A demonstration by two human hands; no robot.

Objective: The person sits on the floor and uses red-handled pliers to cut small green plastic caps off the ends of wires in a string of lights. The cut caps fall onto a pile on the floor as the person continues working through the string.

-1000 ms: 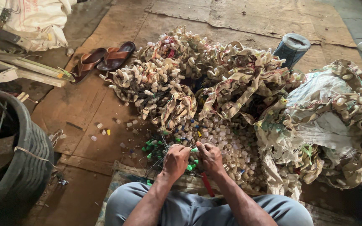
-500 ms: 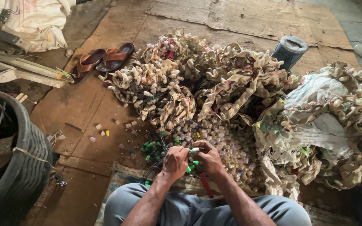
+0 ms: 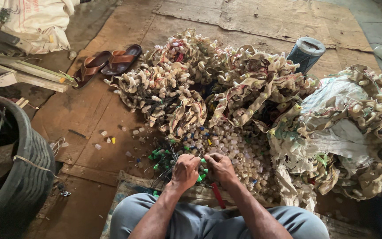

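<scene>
Green small plastic caps on thin dark wires (image 3: 162, 156) are bunched at the floor, pinched between both hands. Left hand (image 3: 185, 170) and right hand (image 3: 219, 167) are closed together on the bundle, fingers curled. Just beyond, a heap of loose beige plastic caps (image 3: 239, 148) is spread; behind it, piled beige cap-studded strips (image 3: 191, 88). Brown sandals (image 3: 109, 64), blue woven roll (image 3: 305, 52), and black rubber tub (image 3: 18, 177) are set around. A red-handled tool (image 3: 217, 194) is lying by the knees.

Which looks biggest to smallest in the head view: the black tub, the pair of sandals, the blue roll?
1. Black tub, though it sits nearest the camera.
2. Pair of sandals.
3. Blue roll, close to the sandals in size.
</scene>
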